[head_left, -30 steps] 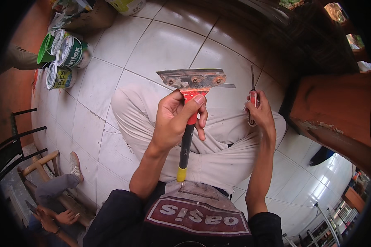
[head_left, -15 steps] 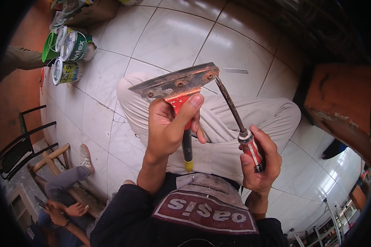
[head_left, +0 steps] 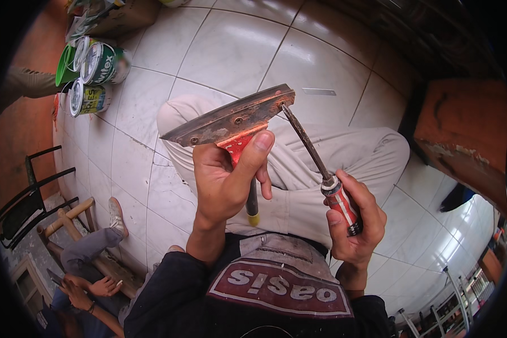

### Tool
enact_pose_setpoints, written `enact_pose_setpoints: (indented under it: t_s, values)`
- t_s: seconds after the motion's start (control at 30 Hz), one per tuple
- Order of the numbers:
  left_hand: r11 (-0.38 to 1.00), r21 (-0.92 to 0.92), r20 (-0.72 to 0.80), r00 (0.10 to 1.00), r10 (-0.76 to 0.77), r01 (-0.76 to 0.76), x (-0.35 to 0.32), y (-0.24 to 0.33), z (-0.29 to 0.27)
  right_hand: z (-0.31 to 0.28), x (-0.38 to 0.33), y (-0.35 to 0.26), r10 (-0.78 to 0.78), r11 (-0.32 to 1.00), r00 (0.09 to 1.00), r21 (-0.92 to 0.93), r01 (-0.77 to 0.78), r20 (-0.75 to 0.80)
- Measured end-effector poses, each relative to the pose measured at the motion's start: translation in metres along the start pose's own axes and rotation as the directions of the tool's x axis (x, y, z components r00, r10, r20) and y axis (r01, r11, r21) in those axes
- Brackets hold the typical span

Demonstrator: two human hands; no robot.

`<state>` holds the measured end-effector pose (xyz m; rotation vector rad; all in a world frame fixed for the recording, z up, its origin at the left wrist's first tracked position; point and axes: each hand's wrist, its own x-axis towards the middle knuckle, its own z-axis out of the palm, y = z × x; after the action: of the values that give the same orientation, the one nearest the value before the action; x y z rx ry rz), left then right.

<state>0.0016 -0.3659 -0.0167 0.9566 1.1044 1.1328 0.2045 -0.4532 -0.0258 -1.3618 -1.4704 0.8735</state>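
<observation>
My left hand (head_left: 229, 172) is closed round the red neck of a scraper (head_left: 226, 121), just below its wide, rust-stained metal head. Several screws sit in that head, and its dark handle with a yellow end hangs below my fingers. In my right hand (head_left: 359, 219) is a screwdriver (head_left: 307, 141) with a red, white and black handle, its shaft slanting up and left. The screwdriver's tip meets the screw at the right end of the scraper head. My fingers hide part of both handles.
A thin flat blade (head_left: 319, 92) lies on the tiled floor (head_left: 231, 53) beyond my crossed legs. Paint buckets (head_left: 90, 98) stand at the far left, an orange block (head_left: 462, 124) at the right. Another person's hands (head_left: 98, 287) hold a phone at lower left, beside a bamboo frame (head_left: 67, 219).
The scraper has moved slightly left and tilted, its left end dropping. The screwdriver's tip, apart from the head before, now sits on the right-hand screw.
</observation>
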Motion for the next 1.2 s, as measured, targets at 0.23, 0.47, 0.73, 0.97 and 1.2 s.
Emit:
enact_pose_setpoints:
  t_s: [0.23,0.47,0.73,0.97,1.2]
  values:
    - [0.95,0.24,0.069,0.98,0.189,-0.2,0.004,0.015,-0.005,-0.008,0.001,-0.03,0.31,0.923,0.951,0.239,-0.302,0.004]
    - [0.664,0.42,0.412,0.782,0.468,-0.619,0.054,0.022,-0.005,-0.031,0.02,-0.028,0.49,0.695,0.806,0.408,-0.592,0.333]
    - [0.583,0.423,0.507,0.714,0.483,-0.694,0.122,0.03,0.017,-0.026,0.056,0.0,0.157,0.987,0.986,-0.019,-0.159,-0.053]
    - [0.535,0.452,0.594,0.688,0.417,-0.714,0.19,0.007,0.031,-0.005,0.095,0.042,-0.141,0.87,0.954,-0.493,-0.009,-0.265]
    - [0.667,0.367,0.6,0.713,0.362,-0.648,0.246,-0.074,0.013,0.007,0.123,0.129,0.496,0.254,0.775,0.787,-0.562,0.393]
